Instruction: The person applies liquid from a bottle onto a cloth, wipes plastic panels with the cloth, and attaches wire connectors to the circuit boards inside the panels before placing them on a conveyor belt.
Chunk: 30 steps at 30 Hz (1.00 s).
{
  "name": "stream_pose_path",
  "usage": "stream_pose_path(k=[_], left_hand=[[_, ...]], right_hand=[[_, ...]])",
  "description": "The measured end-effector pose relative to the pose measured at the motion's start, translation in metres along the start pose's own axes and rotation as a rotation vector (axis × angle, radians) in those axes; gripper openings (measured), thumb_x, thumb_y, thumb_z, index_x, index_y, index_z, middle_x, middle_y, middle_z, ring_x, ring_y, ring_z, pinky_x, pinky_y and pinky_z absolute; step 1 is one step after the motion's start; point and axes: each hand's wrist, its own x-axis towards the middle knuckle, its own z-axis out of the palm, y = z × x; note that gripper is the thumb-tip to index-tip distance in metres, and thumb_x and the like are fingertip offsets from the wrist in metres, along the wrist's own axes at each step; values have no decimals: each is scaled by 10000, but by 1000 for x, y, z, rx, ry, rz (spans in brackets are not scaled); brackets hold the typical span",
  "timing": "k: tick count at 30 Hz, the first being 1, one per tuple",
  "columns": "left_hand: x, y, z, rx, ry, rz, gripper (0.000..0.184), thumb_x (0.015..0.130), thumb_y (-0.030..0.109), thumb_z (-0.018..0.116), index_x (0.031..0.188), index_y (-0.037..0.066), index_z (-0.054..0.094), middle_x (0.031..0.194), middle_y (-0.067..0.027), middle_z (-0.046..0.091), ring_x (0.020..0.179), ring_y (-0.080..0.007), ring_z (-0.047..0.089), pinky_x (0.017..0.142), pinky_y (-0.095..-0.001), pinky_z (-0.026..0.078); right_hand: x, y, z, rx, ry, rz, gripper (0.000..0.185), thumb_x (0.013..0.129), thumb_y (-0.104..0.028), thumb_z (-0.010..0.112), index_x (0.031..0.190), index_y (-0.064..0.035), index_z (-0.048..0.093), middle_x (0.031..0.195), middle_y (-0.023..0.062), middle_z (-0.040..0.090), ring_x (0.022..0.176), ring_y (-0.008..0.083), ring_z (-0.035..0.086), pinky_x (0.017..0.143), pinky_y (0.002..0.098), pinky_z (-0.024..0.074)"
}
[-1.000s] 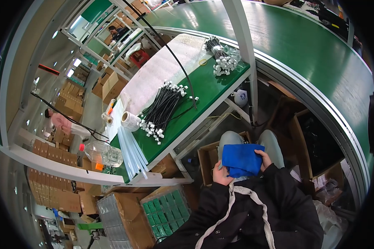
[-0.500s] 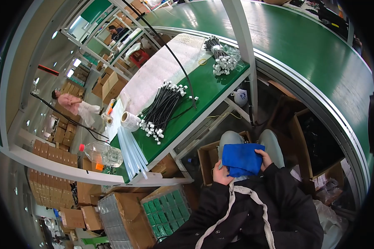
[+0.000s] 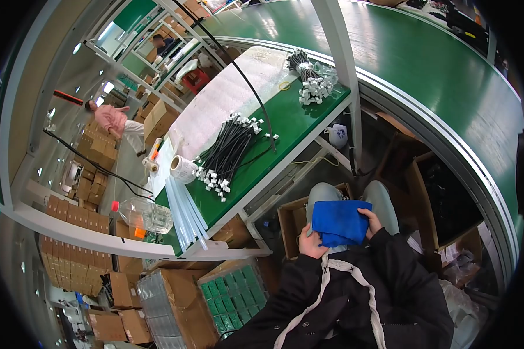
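Observation:
A folded blue cloth point(image 3: 340, 223) lies across my lap, held at both sides. My left hand point(image 3: 312, 242) grips its left lower edge, with part of the fingers hidden under the fabric. On the other side, my right hand point(image 3: 371, 223) pinches the right edge, thumb on top. Left of my knees, on the green table point(image 3: 256, 180), is a pile of black cables with white connectors point(image 3: 230, 152). A second, tied cable bundle point(image 3: 311, 78) sits at the table's far right corner.
A label roll point(image 3: 183, 169), clear plastic strips point(image 3: 183, 215) and a plastic bottle point(image 3: 148, 215) are at the table's left end. A green conveyor point(image 3: 425, 70) curves behind a white post point(image 3: 340, 52). Cardboard boxes point(image 3: 428, 203) stand beside my legs. A person point(image 3: 113, 121) is in the aisle.
The person in pink in the aisle has moved and now has the arms apart. My hands and the blue cloth have hardly shifted.

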Motion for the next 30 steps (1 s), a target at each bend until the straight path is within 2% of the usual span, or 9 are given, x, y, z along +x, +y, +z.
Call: stream_pose_path(k=[9,12,16,18,22,25,30], left_hand=[[-1,0,4,-11,-8,-30,533,847,416,414,1269,92,447,1305,-116,455,1215,-298,400,1027,-470,266],[-6,-3,17,40,68,-13,528,848,419,413,1264,95,453,1299,-115,462,1210,-298,406,1026,-470,268],[-2,-1,1,-7,-3,-18,494,851,398,431,1234,90,474,1274,-108,485,1188,-291,428,1016,-466,284],[-9,-3,22,-6,-26,-39,439,850,372,465,1179,84,514,1236,-99,518,1147,-281,466,997,-468,309],[-2,2,-3,-27,-11,-30,442,851,363,466,1189,83,509,1239,-104,516,1159,-284,459,1004,-461,305],[-5,-4,17,-30,-42,-21,437,852,360,467,1185,82,511,1229,-109,523,1156,-284,461,1003,-456,307],[-3,-1,11,-36,-28,-31,431,853,354,468,1182,79,514,1220,-113,529,1153,-285,464,1004,-455,307]], right_hand=[[0,0,-3,7,1,5,398,812,-243,578,1110,18,536,1036,129,613,926,248,608,863,375,477],[7,1,-10,5,-6,1,400,813,-243,576,1113,18,534,1039,132,611,930,249,607,865,375,477],[1,1,-3,8,-9,2,400,815,-241,574,1114,22,533,1045,135,610,936,249,606,866,375,476],[1,-2,-4,0,-10,-6,401,815,-240,574,1115,23,532,1047,135,609,938,250,606,867,376,475],[0,0,1,7,-13,0,402,816,-240,573,1117,23,532,1048,135,610,939,252,605,870,379,473],[2,0,-5,0,-7,-6,402,816,-240,573,1117,23,532,1049,136,610,939,252,605,872,379,472],[0,0,-3,3,-16,3,407,815,-244,573,1118,24,532,1047,137,610,941,251,605,880,379,469]])
